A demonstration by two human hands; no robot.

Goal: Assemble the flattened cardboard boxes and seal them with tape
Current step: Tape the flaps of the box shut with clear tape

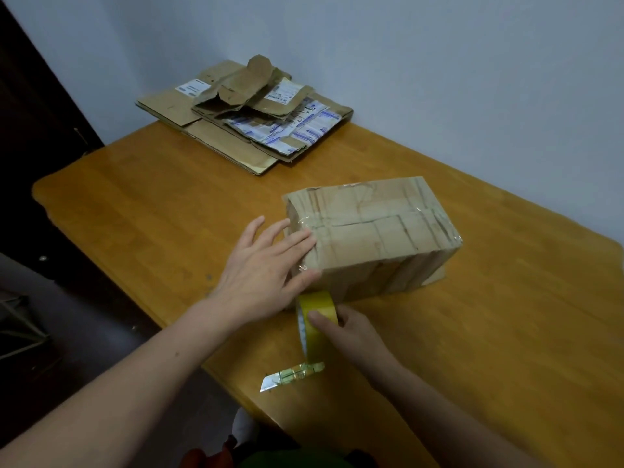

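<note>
Head camera looks down (from close range) over the table point(135, 204).

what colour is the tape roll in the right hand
Yellow. The tape roll, gripped by the right hand, shows best in the head view.

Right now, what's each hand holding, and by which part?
Right hand grips the yellow tape roll by its outer band, thumb on top. Left hand holds nothing; flat fingers press the near end of the brown cardboard box.

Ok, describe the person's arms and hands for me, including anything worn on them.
The left hand and right hand are bare, with no gloves, rings or watch in view. No sleeves, wristbands or bracelets show anywhere up to the frame's edge, and there are no markings or cables.
</note>
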